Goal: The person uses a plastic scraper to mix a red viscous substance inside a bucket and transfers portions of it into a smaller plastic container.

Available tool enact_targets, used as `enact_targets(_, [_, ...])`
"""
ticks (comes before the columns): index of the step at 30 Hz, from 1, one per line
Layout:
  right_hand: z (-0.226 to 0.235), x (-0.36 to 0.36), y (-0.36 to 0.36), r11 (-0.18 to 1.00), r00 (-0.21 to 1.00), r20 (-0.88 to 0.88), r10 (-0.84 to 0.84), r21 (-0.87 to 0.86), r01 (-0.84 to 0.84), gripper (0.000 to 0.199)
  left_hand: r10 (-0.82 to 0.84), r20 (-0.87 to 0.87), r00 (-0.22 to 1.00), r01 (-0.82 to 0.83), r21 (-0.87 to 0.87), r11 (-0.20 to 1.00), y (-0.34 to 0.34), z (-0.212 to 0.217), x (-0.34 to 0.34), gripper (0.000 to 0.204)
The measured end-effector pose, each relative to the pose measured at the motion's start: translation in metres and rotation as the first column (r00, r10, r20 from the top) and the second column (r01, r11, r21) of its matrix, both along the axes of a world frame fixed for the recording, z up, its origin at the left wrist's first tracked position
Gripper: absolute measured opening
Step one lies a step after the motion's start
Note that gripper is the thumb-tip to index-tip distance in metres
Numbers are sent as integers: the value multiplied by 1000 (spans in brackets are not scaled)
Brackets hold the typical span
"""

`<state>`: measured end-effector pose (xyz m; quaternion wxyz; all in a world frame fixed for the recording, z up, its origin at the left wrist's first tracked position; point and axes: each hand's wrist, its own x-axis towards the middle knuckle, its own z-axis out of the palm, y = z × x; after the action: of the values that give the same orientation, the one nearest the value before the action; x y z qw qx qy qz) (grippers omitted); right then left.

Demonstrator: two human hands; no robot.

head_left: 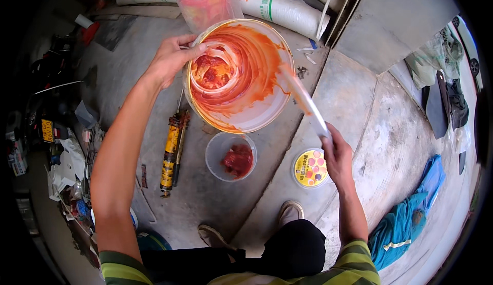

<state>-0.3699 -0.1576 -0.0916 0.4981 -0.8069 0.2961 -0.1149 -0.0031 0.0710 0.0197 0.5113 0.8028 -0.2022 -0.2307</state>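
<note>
My left hand [171, 59] grips the rim of a round bucket [275, 108] on its left side and holds it tilted, so its inside faces me. Thick red-orange grease [251, 64] coats the inner wall in swirls, with a darker lump at the left. In my right hand [337, 154] is a long, pale, flat scraper [310, 103], blurred by motion. Its orange-smeared tip is at the bucket's right rim. Below the bucket a clear plastic tub [215, 162] stands on the floor, with a dark red grease lump [239, 161] inside.
A round lid with a yellow label [310, 168] lies right of the tub. A grease-stained yellow grease gun [170, 154] lies to the left. Beyond the bucket are a plastic bag [205, 5] and wrapped rolls [285, 14]. Teal cloth [398, 228] lies at right; clutter [67, 167] lines the left.
</note>
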Motion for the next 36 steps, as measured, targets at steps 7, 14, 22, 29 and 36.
enact_targets(7, [13,98,4,696,927,-312,207,-619,-364,30,-140,-73,987,141,6,990,-17,6,-4,56])
enact_targets(14, [14,219,40,366,738,-586,336,-640,-675,32,25,-99,995,-8,172,985,-11,16,-5,65])
enact_targets(22, [-33,284,58,811,946,-196,259,-487,-324,23,28,-44,999,-20,181,983,-20,15,-8,64])
enact_targets(29, [2,290,62,863,947,-166,276,-391,-320,22,20,-101,995,-8,121,993,-10,14,3,61])
enact_targets(36, [22,286,82,538,907,-109,406,-774,-333,17,-50,-61,997,58,142,988,-18,13,4,60])
